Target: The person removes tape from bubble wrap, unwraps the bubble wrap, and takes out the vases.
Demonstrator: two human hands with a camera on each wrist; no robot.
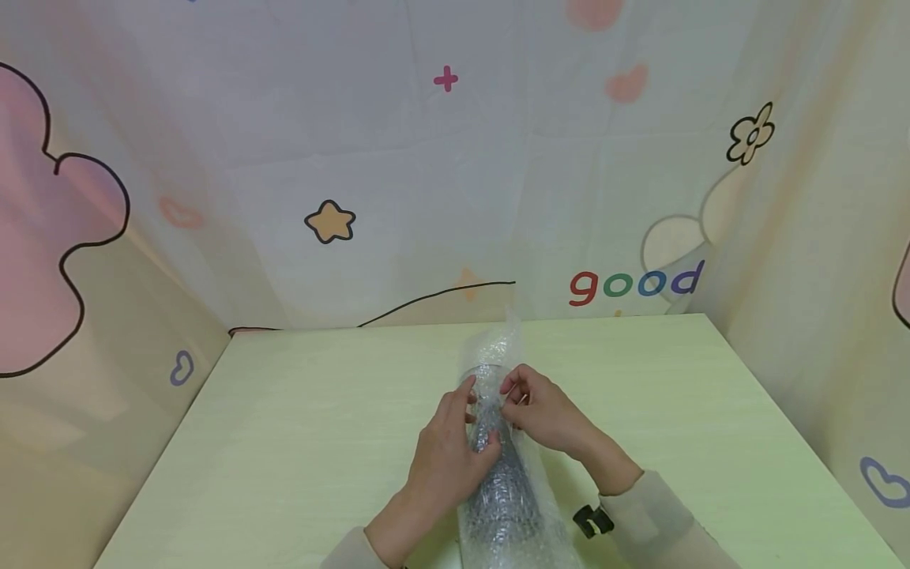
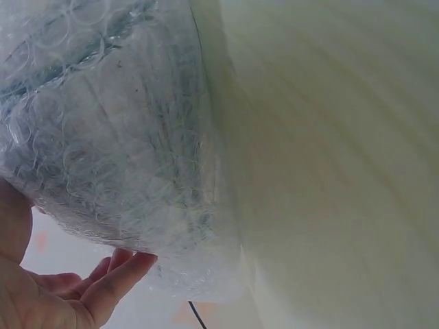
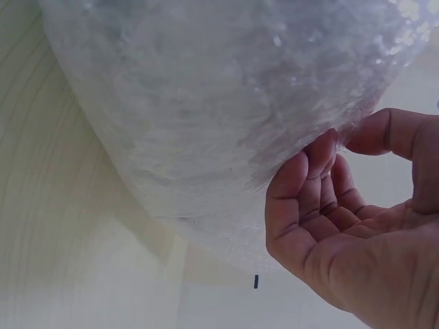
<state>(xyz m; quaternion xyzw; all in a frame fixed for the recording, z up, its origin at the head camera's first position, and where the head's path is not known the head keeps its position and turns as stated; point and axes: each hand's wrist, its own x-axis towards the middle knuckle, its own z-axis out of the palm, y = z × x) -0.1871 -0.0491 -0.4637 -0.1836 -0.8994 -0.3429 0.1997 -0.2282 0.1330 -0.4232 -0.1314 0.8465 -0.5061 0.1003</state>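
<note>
A long grey object wrapped in bubble wrap (image 1: 503, 494) lies on the table, pointing away from me; the wrap blurs what it is. Loose bubble wrap (image 1: 494, 344) sticks out beyond its far end. On its left side rests my left hand (image 1: 451, 450), thumb and fingers spread, fingertips touching the plastic. The left wrist view shows those fingers (image 2: 120, 281) nearly straight along the wrap. From the right, my right hand (image 1: 543, 411) pinches an edge of the bubble wrap between thumb and curled fingers, seen closely with the hand (image 3: 357, 226) in the right wrist view.
The pale green table (image 1: 306, 442) extends on both sides of the wrapped object. A printed curtain (image 1: 398, 158) hangs behind it and along both sides. A small black clip (image 1: 593, 521) is at the right sleeve cuff.
</note>
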